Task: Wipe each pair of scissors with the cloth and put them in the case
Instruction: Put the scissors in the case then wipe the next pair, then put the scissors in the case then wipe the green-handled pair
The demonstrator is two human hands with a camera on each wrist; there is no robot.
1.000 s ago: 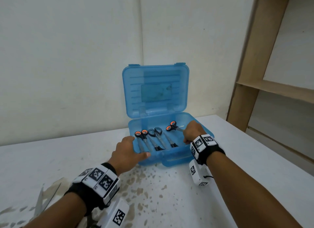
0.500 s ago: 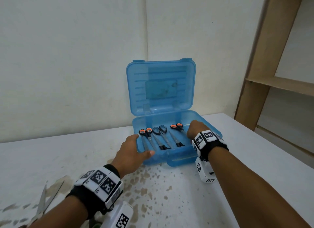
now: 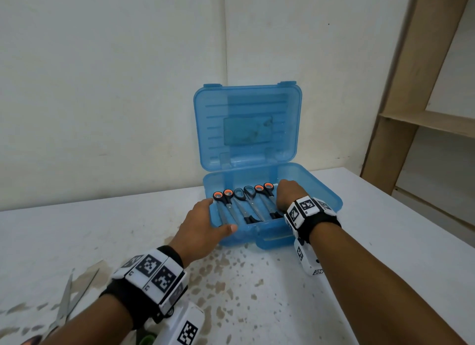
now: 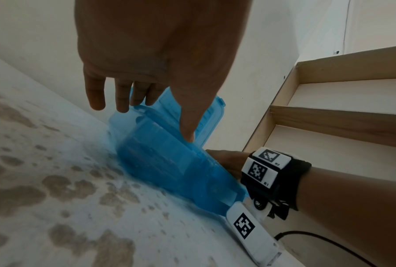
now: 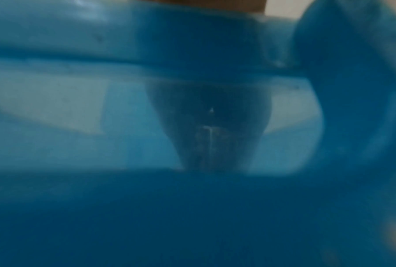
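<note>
Head: blue case (image 3: 323, 190) open on table (image 3: 77, 236), three scissors (image 3: 244, 203) inside, one more pair (image 3: 66, 303) on the table. My left hand (image 3: 203, 226) spread on the case's front-left edge; right hand (image 3: 286, 194) inside, grip unclear.
Left wrist: fingers (image 4: 121, 95) straight, thumb on rim.
Right wrist: only blurred blue plastic.

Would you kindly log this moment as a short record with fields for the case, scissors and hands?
case: blue plastic case, lid open and upright, on the white table
scissors in case: three pairs side by side, handles toward the wall
scissors outside: one pair at near left on the table
left hand: open, resting on the case's left front edge
right hand: inside the case; grip hidden
</note>
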